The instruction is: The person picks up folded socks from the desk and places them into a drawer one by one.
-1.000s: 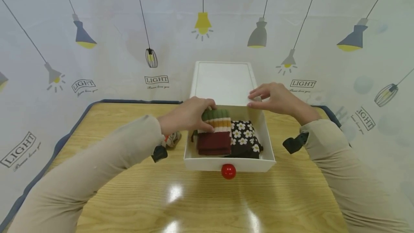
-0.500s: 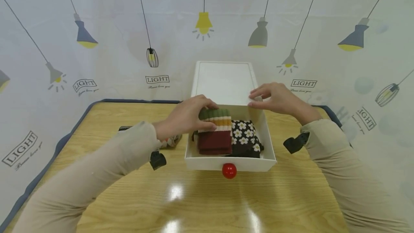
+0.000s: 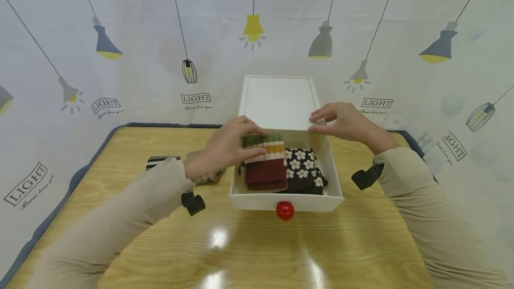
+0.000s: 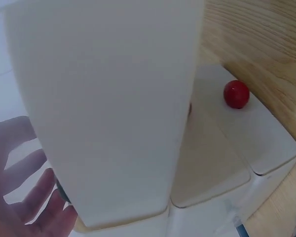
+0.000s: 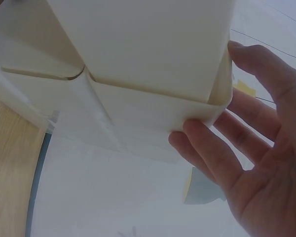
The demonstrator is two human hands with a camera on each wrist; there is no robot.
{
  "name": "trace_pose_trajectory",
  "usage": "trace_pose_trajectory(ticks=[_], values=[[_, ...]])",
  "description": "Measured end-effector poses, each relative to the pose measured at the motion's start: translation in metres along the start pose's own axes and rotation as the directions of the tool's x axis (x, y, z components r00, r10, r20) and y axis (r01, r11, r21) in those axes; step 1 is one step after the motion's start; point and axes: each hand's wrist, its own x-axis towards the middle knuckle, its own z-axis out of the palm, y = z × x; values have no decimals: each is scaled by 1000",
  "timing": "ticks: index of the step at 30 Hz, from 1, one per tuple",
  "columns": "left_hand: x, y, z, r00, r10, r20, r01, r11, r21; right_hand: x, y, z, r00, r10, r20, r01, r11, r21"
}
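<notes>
A white drawer (image 3: 321,202) with a red knob (image 3: 285,211) stands pulled out of a white cabinet (image 3: 281,101). Inside lie folded socks striped green, cream, mustard and maroon (image 3: 266,171), beside black socks with white daisies (image 3: 303,168). My left hand (image 3: 229,146) holds the striped socks near their green end, thumb across the front and fingers over the top. In the left wrist view, those fingers (image 4: 37,195) lie along the drawer's edge. My right hand (image 3: 341,121) grips the cabinet's front right corner; the right wrist view has its thumb and fingers (image 5: 212,153) around that corner.
On the wooden table (image 3: 257,253) left of the drawer lie black-and-white striped socks (image 3: 160,162) and beige patterned socks (image 3: 210,176), partly behind my left arm. A lower drawer's red knob (image 4: 236,94) shows in the left wrist view. A lamp-printed backdrop (image 3: 217,48) stands behind.
My left hand has drawn slightly left, and the striped socks have shifted a little left with it. The black-and-white socks have come into view behind my arm. My right hand has stayed put.
</notes>
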Motion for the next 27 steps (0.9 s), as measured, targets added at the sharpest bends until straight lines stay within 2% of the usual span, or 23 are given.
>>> trace_pose_trajectory(ticks=[4, 7, 11, 15, 19, 22, 24, 27], values=[[-3, -5, -3, 1000, 13, -23, -15, 993, -117, 1, 0, 1, 1000, -2, -1, 2, 1000, 6], [-5, -7, -9, 998, 47, -47, -56, 974, -219, 1, 0, 1, 1000, -3, -3, 3, 1000, 7], [-13, -3, -18, 991, 89, -96, -118, 923, -365, 0, 0, 1, 1000, -5, 9, 5, 1000, 15], [-31, 9, -20, 985, 127, -118, -169, 854, -491, -1, 1, 0, 1000, -11, 24, 10, 1000, 13], [-55, 21, -8, 979, 161, -128, -205, 810, -549, -2, 2, 1, 1000, -10, 24, 10, 1000, 16], [-74, 27, 9, 968, 170, -185, -245, 801, -546, -2, 2, 1, 1000, -12, 21, 12, 1000, 13], [-84, 31, 22, 953, 181, -242, -287, 794, -535, -2, 2, 1, 1000, -13, 18, 13, 1000, 12], [-97, 36, 42, 919, 206, -336, -359, 789, -499, -2, 1, 0, 1000, -18, 12, 18, 1000, 12]])
